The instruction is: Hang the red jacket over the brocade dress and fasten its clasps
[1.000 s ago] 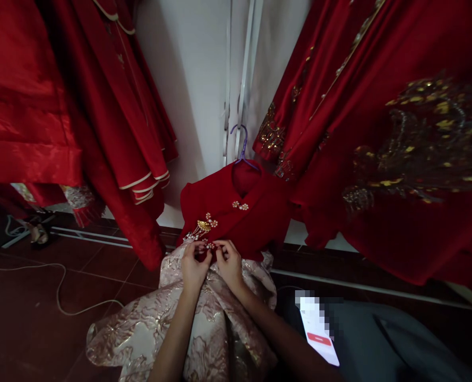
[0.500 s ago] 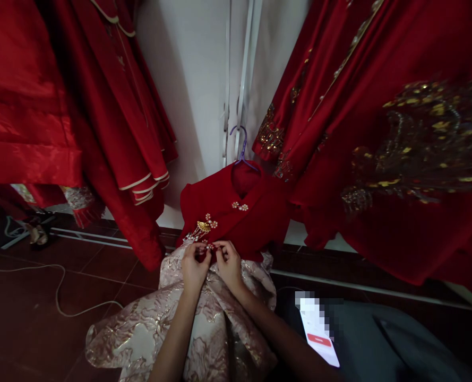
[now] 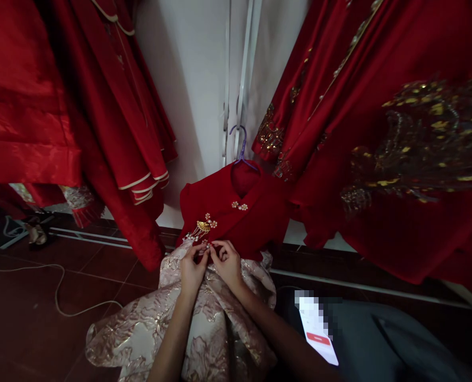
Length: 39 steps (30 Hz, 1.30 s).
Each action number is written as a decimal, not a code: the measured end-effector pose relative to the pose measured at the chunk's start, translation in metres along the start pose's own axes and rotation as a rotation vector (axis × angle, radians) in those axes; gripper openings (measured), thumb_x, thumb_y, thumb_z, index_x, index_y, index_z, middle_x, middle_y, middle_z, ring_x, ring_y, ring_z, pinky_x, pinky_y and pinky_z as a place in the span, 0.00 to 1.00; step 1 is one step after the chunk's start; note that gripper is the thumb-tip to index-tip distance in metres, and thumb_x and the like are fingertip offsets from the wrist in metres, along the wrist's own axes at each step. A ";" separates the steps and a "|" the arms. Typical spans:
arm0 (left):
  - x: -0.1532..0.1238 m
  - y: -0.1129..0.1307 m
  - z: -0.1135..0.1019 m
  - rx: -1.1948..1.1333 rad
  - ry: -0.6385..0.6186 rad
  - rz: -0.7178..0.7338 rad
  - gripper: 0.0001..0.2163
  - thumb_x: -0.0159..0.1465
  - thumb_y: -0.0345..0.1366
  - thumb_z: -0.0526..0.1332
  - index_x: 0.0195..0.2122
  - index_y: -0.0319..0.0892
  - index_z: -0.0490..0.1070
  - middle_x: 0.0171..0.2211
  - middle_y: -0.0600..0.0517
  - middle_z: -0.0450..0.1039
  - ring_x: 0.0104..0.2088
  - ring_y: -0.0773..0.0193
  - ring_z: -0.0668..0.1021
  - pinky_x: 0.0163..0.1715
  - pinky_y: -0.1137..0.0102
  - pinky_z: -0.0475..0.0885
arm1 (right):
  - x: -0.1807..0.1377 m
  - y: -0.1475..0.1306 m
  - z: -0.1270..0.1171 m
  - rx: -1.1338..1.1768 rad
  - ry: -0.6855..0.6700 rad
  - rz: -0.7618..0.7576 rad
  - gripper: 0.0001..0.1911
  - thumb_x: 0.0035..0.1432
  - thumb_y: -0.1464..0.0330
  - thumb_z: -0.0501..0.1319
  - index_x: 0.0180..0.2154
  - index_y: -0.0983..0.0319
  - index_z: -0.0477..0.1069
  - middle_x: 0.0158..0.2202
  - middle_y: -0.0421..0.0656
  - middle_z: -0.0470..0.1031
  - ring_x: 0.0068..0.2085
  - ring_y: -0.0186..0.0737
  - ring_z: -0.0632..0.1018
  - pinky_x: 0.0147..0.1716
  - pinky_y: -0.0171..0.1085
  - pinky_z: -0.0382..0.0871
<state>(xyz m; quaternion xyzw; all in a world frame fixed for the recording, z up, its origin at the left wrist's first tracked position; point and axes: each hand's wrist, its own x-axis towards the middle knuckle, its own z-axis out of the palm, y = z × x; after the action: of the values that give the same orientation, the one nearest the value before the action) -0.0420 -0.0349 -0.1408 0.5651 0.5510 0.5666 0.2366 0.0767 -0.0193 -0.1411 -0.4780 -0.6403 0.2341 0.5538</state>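
Note:
A red dress top (image 3: 251,225) with a patterned pink-and-gold skirt (image 3: 152,323) hangs from a purple hanger (image 3: 242,151). At its waist is a small beaded flower ornament (image 3: 207,245). My left hand (image 3: 191,268) pinches the ornament's left side, thumb and fingertips together. From the right, my right hand (image 3: 226,263) closes its thumb and forefinger on the same ornament. Just above sits a gold fan-shaped brooch (image 3: 203,226) with dangling strands. A pearl flower clasp (image 3: 239,206) lies near the neckline. My fingers partly hide the ornament and the cloth behind it.
Red garments (image 3: 136,122) hang close on the left, and a sequinned red garment (image 3: 411,228) hangs on the right. A lit phone (image 3: 319,337) lies on a dark surface at lower right. A pale cable (image 3: 62,286) runs over the tiled floor.
Both hands stay at the waist ornament. The right fingertips have shifted slightly left and curled a little more; the garment itself hangs as before.

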 end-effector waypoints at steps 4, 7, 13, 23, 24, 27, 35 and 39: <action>0.001 0.000 -0.001 0.002 0.007 -0.026 0.11 0.56 0.41 0.61 0.36 0.41 0.73 0.35 0.48 0.76 0.35 0.61 0.78 0.39 0.65 0.73 | 0.001 0.000 0.000 0.012 -0.018 -0.018 0.10 0.57 0.64 0.56 0.38 0.61 0.71 0.31 0.42 0.70 0.23 0.30 0.67 0.23 0.31 0.63; 0.002 0.000 -0.001 -0.014 -0.001 -0.008 0.11 0.56 0.42 0.62 0.36 0.40 0.73 0.34 0.48 0.76 0.35 0.62 0.78 0.38 0.67 0.73 | 0.000 0.001 0.000 0.037 -0.024 -0.004 0.10 0.58 0.63 0.55 0.38 0.61 0.71 0.32 0.42 0.70 0.24 0.30 0.68 0.22 0.31 0.62; 0.000 0.000 -0.002 0.002 0.006 0.031 0.11 0.56 0.41 0.62 0.35 0.40 0.71 0.33 0.49 0.75 0.34 0.64 0.77 0.38 0.68 0.73 | 0.000 0.003 -0.001 0.044 -0.024 0.008 0.10 0.58 0.63 0.55 0.38 0.61 0.71 0.32 0.42 0.71 0.25 0.31 0.69 0.24 0.31 0.64; 0.001 0.002 -0.002 -0.119 -0.013 -0.026 0.12 0.55 0.43 0.63 0.34 0.39 0.72 0.32 0.49 0.74 0.34 0.64 0.77 0.37 0.69 0.73 | 0.000 0.005 0.000 0.074 -0.001 0.018 0.11 0.58 0.62 0.55 0.36 0.61 0.72 0.32 0.43 0.72 0.27 0.33 0.71 0.25 0.31 0.65; 0.001 0.001 -0.002 -0.120 -0.014 -0.026 0.12 0.55 0.43 0.63 0.34 0.39 0.72 0.32 0.50 0.74 0.34 0.64 0.77 0.37 0.70 0.73 | 0.000 0.005 0.000 0.078 -0.004 0.021 0.11 0.58 0.62 0.55 0.36 0.61 0.71 0.32 0.43 0.72 0.27 0.33 0.71 0.24 0.31 0.65; 0.001 -0.001 -0.002 -0.118 -0.022 -0.033 0.12 0.54 0.42 0.63 0.34 0.39 0.72 0.32 0.50 0.74 0.33 0.65 0.77 0.36 0.71 0.73 | -0.001 0.006 0.000 0.088 -0.011 0.033 0.10 0.58 0.62 0.55 0.36 0.61 0.71 0.32 0.43 0.72 0.27 0.33 0.71 0.23 0.31 0.64; 0.007 0.006 -0.004 -0.222 -0.044 -0.093 0.13 0.52 0.42 0.65 0.34 0.39 0.71 0.31 0.50 0.75 0.32 0.65 0.76 0.35 0.71 0.72 | 0.004 0.005 -0.002 0.135 -0.031 0.077 0.10 0.56 0.62 0.57 0.35 0.61 0.72 0.31 0.43 0.73 0.28 0.34 0.72 0.26 0.32 0.66; 0.033 0.022 -0.007 -0.358 -0.025 -0.171 0.16 0.55 0.46 0.61 0.37 0.38 0.71 0.35 0.47 0.76 0.34 0.64 0.78 0.37 0.69 0.73 | 0.025 -0.005 -0.015 0.328 -0.192 0.166 0.11 0.52 0.61 0.60 0.34 0.62 0.73 0.31 0.44 0.76 0.30 0.35 0.74 0.30 0.33 0.68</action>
<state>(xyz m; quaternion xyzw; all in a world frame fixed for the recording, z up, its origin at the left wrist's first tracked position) -0.0487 -0.0146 -0.1071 0.4723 0.4845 0.6262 0.3873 0.0904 -0.0035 -0.1211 -0.4082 -0.6020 0.4246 0.5392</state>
